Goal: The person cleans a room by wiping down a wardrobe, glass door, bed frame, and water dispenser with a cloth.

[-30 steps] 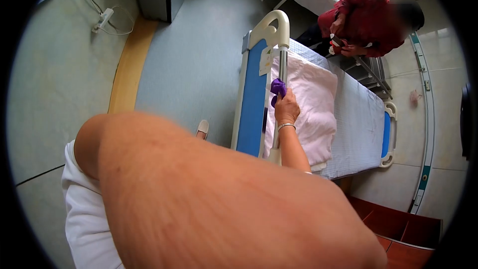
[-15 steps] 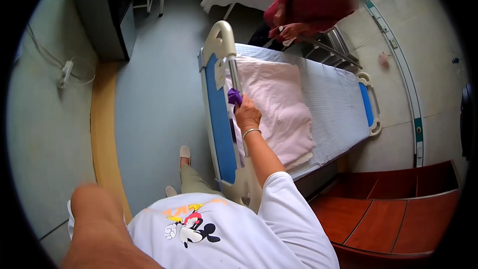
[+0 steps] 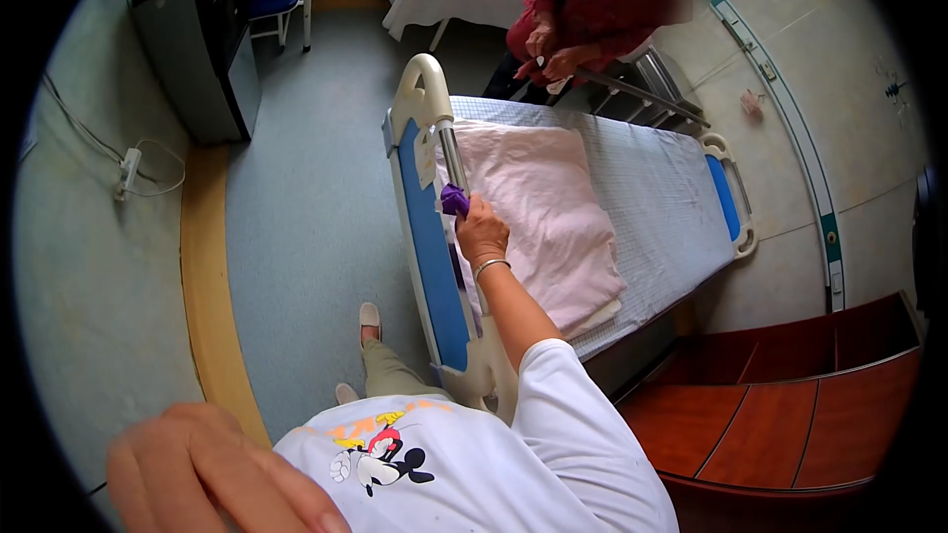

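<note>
Right arm out to the end of a long bed with a pale blue checked cover (image 3: pixel 662 178)

Saw, at the bed's long side, a person in a dark red jacket (image 3: pixel 602 0). Noticed on the bed a broad, rumpled pale pink fabric sheet (image 3: pixel 538 222), laid folded close to the nearer end, perhaps for the sake of leaving it gathered in one spot. Stood just beside the cream plastic bed end with a flat blue panel (image 3: pixel 432 247). Held the right arm outstretched, probably for want of reach to the round shiny metal bar (image 3: pixel 451 153) on the panel's inner side. Held the left hand (image 3: pixel 217 474) low at the left, close to the camera and well apart from the bed, with bent fingers; could not tell of anything in its palm, nor of a reason for the pose. Had the right hand (image 3: pixel 482 229) closed around a small bunched purple cloth (image 3: pixel 454 200) at the bar, likely so as to put fabric between fingers and metal. Found the cloth bulging past the right knuckles, on the side away from the wrist, and far from the left hand
</note>
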`<control>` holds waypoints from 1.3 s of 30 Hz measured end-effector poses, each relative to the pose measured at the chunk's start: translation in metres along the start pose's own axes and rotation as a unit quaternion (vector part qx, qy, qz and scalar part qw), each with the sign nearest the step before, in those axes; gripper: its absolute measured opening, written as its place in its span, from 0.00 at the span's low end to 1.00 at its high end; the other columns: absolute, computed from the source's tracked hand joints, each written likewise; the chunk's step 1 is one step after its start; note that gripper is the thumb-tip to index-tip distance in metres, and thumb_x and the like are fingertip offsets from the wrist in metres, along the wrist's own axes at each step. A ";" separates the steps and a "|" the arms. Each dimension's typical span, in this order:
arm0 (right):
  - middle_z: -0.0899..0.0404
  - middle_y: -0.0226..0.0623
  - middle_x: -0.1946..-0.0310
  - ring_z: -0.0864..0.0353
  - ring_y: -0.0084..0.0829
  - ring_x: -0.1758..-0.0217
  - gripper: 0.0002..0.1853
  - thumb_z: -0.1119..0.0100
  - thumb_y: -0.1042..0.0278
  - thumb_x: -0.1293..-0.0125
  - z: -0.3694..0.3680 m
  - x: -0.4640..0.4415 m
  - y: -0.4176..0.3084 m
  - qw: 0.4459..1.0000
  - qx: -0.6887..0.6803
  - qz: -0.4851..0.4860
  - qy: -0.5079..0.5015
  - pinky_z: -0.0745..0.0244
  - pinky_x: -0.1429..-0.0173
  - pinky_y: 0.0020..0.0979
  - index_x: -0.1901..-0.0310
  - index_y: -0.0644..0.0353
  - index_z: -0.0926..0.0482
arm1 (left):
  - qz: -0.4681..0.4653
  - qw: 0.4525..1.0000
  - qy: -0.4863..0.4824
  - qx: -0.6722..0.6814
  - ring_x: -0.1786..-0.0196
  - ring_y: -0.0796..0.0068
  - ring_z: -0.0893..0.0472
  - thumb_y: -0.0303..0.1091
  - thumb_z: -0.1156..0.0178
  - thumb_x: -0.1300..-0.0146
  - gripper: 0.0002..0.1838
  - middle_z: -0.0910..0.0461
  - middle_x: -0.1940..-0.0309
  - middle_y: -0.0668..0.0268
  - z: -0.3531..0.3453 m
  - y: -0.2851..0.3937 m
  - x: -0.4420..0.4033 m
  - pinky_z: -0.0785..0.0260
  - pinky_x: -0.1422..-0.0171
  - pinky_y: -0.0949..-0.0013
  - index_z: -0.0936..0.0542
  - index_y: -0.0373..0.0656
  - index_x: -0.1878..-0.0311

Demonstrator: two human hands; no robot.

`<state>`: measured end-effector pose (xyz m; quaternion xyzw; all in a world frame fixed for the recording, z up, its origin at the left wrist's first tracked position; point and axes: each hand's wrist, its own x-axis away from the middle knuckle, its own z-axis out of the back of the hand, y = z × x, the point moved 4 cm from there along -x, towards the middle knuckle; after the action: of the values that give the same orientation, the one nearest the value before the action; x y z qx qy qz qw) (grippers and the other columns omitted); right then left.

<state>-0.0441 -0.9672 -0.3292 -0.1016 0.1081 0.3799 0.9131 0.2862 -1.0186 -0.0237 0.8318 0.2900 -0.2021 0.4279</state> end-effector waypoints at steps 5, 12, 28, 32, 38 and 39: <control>0.26 0.40 0.70 0.22 0.41 0.71 0.18 0.46 0.60 0.47 -0.001 0.000 -0.001 1.000 -0.002 -0.008 -0.022 0.27 0.68 0.39 0.56 0.58 0.31 | 0.063 0.984 -0.161 -0.034 0.58 0.61 0.25 0.35 0.45 0.42 0.10 0.25 0.63 0.62 0.002 0.000 -0.008 0.36 0.48 0.62 0.24 0.48 0.57; 0.26 0.40 0.69 0.22 0.42 0.69 0.18 0.46 0.59 0.46 -0.003 -0.001 0.000 1.000 -0.011 -0.004 -0.016 0.27 0.66 0.39 0.55 0.58 0.32 | 0.076 0.974 -0.204 -0.061 0.58 0.57 0.22 0.27 0.48 0.42 0.09 0.23 0.63 0.50 0.026 -0.009 -0.007 0.35 0.46 0.61 0.25 0.34 0.59; 0.25 0.40 0.69 0.22 0.44 0.70 0.15 0.51 0.57 0.44 -0.011 -0.016 -0.004 0.999 0.029 -0.029 -0.032 0.28 0.67 0.41 0.58 0.56 0.31 | 0.388 0.856 0.284 -0.189 0.64 0.76 0.23 0.28 0.52 0.41 0.11 0.22 0.68 0.63 0.150 -0.157 0.147 0.32 0.56 0.73 0.25 0.35 0.58; 0.25 0.41 0.70 0.22 0.43 0.71 0.17 0.48 0.58 0.45 -0.019 -0.029 -0.005 0.999 0.035 -0.003 -0.019 0.27 0.68 0.40 0.56 0.58 0.31 | 0.467 0.798 0.303 -0.231 0.63 0.77 0.24 0.29 0.52 0.41 0.12 0.22 0.68 0.64 0.175 -0.182 0.213 0.32 0.56 0.74 0.26 0.36 0.56; 0.25 0.41 0.70 0.22 0.43 0.71 0.18 0.46 0.59 0.46 -0.023 -0.059 -0.015 1.000 0.022 -0.002 -0.019 0.27 0.68 0.40 0.56 0.58 0.32 | 0.491 0.744 0.353 -0.283 0.65 0.78 0.24 0.30 0.52 0.42 0.13 0.23 0.70 0.64 0.208 -0.197 0.265 0.33 0.60 0.75 0.26 0.35 0.56; 0.26 0.41 0.69 0.22 0.43 0.70 0.18 0.46 0.59 0.46 -0.025 -0.065 -0.017 0.999 0.025 0.001 -0.022 0.27 0.67 0.40 0.56 0.58 0.32 | 0.487 0.741 0.373 -0.274 0.66 0.78 0.24 0.29 0.52 0.42 0.12 0.22 0.70 0.63 0.213 -0.198 0.268 0.32 0.60 0.75 0.26 0.34 0.57</control>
<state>-0.0796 -1.0294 -0.3332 -0.0704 0.0975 0.3800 0.9171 0.3390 -1.0200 -0.4156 0.7158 0.0245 0.4481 0.5351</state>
